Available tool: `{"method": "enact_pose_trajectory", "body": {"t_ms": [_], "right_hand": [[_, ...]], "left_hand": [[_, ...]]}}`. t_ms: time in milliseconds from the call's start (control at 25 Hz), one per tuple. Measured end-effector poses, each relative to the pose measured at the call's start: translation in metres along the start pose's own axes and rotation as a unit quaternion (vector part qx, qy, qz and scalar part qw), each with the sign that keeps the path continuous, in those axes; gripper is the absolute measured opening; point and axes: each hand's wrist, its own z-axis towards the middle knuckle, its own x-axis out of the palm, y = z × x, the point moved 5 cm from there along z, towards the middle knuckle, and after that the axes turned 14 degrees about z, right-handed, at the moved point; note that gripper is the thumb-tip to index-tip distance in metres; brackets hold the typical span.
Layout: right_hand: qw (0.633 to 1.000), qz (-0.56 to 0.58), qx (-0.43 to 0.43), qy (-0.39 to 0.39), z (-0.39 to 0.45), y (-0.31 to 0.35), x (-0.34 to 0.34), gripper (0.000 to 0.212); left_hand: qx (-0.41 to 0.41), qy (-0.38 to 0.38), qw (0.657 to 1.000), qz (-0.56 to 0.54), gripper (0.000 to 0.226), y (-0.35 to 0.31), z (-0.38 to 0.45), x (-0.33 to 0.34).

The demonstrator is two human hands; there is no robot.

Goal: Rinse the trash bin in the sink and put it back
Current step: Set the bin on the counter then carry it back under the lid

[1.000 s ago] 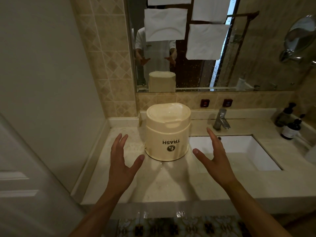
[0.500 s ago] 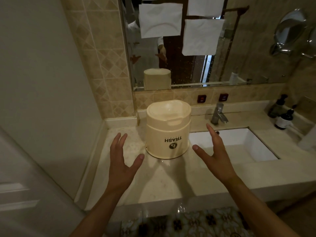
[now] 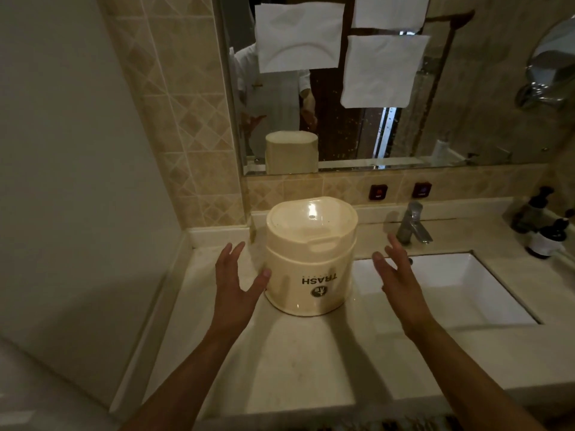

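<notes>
A pale marble surface (image 3: 305, 365) is running along a wall of beige diamond-patterned tiles, with a large mirror (image 3: 466, 126) above it that is carrying three white paper sheets (image 3: 298, 37) and showing the reflection of the person. A white rectangular sink (image 3: 451, 287) is sitting sunk into the surface at the right, a chrome faucet (image 3: 412, 223) is standing behind it, and two dark pump bottles (image 3: 544, 234) are standing at the far right. The cream trash bin (image 3: 309, 256) is standing upside down on the surface just left of the sink, its printed word "TRASH" reading inverted above a small round logo. The left hand (image 3: 238, 283) is hovering beside the bin with fingers spread, its thumb tip touching or almost touching the bin's wall. The right hand (image 3: 396, 279) is hanging near the bin's other side, fingers spread, apart from it. Compared with a half second ago, both hands have drawn closer to the bin.
</notes>
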Motion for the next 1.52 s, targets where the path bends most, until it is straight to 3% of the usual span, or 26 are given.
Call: {"method": "enact_pose_trajectory", "body": {"t_ms": [160,360,520,600,760,960,1240,1400,1520], "right_hand": [[0.995,0.060,0.081,0.015,0.067,-0.024,-0.007,0.070],[0.979,0.078,0.180,0.051,0.136,-0.056,-0.006,0.060],[0.954,0.108,0.272,0.064,0.168,-0.077,0.003,0.062],[0.943,0.125,0.301,0.070,0.176,-0.088,0.010,0.064],[0.928,0.148,0.334,0.080,0.179,-0.096,0.026,0.068],[0.922,0.160,0.349,0.054,0.179,-0.096,0.034,0.065],[0.939,0.174,0.293,0.036,0.182,-0.062,0.026,0.061],[0.940,0.231,0.231,0.096,0.178,-0.023,0.024,0.044],[0.942,0.235,0.209,0.118,0.168,-0.013,0.019,0.047]], "left_hand": [[-0.109,0.051,0.991,-0.050,0.068,-0.007,0.053,0.044],[-0.209,0.060,0.965,-0.149,0.043,-0.021,0.099,0.082],[-0.328,0.101,0.925,-0.162,0.057,0.006,0.111,0.098],[-0.357,0.110,0.908,-0.191,0.050,0.016,0.116,0.103],[-0.364,0.158,0.895,-0.204,0.046,0.021,0.121,0.106],[-0.351,0.179,0.902,-0.178,0.079,0.023,0.126,0.108],[-0.313,0.164,0.913,-0.204,0.087,-0.008,0.146,0.088],[-0.228,0.144,0.921,-0.281,0.049,-0.032,0.161,0.070],[-0.136,0.173,0.931,-0.291,0.032,-0.048,0.159,0.060]]}}
